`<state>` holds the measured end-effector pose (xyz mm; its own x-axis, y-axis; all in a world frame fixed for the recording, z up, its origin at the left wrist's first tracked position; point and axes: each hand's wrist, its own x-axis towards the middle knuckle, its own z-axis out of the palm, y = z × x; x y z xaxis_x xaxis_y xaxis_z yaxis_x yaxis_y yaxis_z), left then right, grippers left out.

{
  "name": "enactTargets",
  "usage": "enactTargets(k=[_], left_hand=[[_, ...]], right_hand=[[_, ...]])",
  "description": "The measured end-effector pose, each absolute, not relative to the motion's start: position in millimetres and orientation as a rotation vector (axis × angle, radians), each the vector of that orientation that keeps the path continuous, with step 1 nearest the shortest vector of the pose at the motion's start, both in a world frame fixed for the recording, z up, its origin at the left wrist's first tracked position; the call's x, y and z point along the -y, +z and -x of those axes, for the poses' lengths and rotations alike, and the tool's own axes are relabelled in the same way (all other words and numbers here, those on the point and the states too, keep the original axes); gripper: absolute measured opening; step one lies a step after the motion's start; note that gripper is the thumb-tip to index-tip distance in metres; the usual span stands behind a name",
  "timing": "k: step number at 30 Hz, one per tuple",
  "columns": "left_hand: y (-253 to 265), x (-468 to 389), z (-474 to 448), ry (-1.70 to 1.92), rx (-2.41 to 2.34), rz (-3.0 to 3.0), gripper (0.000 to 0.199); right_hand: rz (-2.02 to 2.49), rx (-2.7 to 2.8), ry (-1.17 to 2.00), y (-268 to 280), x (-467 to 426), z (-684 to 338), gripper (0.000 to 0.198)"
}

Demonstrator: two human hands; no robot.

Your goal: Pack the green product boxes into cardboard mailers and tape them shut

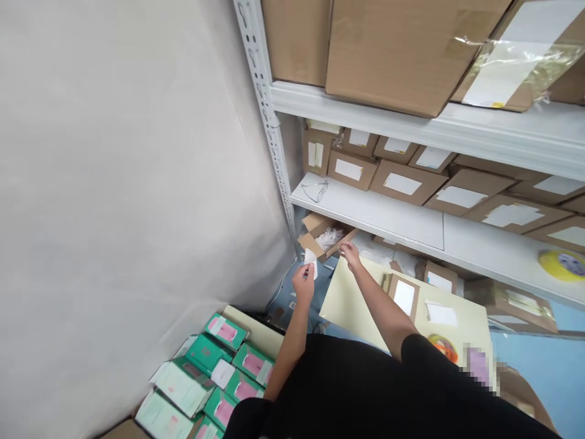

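My left hand pinches a small white slip of paper, held up in front of an open cardboard box. Crumpled whitish scraps lie inside that box, which sits low under the shelf. My right hand is at the box's right side, a short way from the slip. Its fingers are pressed together, and whether anything is between them is too small to tell. Below the right forearm stands a cream table with a small labelled carton on it.
White shelving carries many labelled cartons, clear safety glasses and a yellow tape roll. A white sheet and an orange tape roll lie on the table. Green boxes are stacked lower left beside the wall.
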<state>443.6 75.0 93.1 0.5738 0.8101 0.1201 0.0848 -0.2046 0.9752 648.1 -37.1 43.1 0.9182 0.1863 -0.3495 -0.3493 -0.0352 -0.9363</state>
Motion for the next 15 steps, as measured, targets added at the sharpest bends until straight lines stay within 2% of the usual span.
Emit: enactTargets(k=[2, 4, 6, 11, 15], left_hand=[[88, -65, -455, 0.761, -0.603, -1.794, 0.034], [82, -47, -471, 0.712, -0.409, -1.912, 0.028], [75, -22, -488, 0.636, -0.22, -2.017, 0.022], [58, 59, -520, 0.41, 0.161, -2.156, 0.013], [43, 114, -532, 0.243, 0.291, -2.097, 0.031]], right_hand=[[1.497, -0.064, 0.565, 48, 69, -621, 0.039], [1.432, -0.069, 0.749, 55, 103, -592, 0.051], [1.356, -0.126, 0.78, 63, 136, -568, 0.052], [1.319, -0.403, 0.421, 68, 212, -550, 0.032], [1.2, -0.677, 0.233, 59, 274, -554, 0.026]])
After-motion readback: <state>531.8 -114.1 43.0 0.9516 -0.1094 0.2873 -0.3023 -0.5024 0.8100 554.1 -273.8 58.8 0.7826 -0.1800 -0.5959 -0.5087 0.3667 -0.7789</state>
